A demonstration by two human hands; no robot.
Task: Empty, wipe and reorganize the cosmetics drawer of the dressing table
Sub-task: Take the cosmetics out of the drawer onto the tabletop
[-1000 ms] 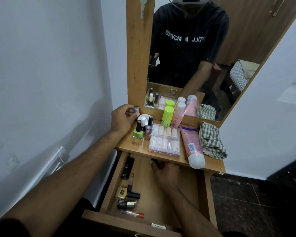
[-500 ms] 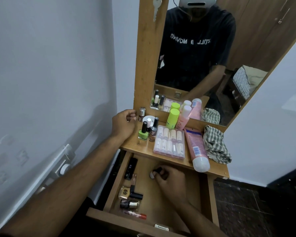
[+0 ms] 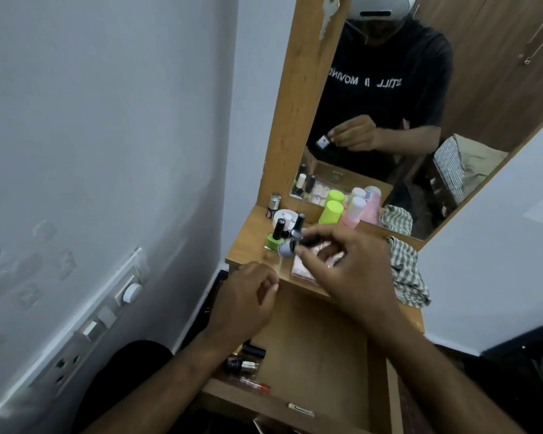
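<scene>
Over the crowded tabletop (image 3: 251, 242) my right hand (image 3: 351, 270) pinches a bottle (image 3: 287, 248), left hand (image 3: 245, 302) loosely curled and empty; I could topple the upright bottles (image 3: 276, 233).

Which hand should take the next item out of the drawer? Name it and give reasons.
Left. The left hand hangs loosely curled and holds nothing, above the drawer's left side where the small dark bottles lie. The right hand pinches a small pale-blue nail polish bottle over the wooden tabletop.
</scene>
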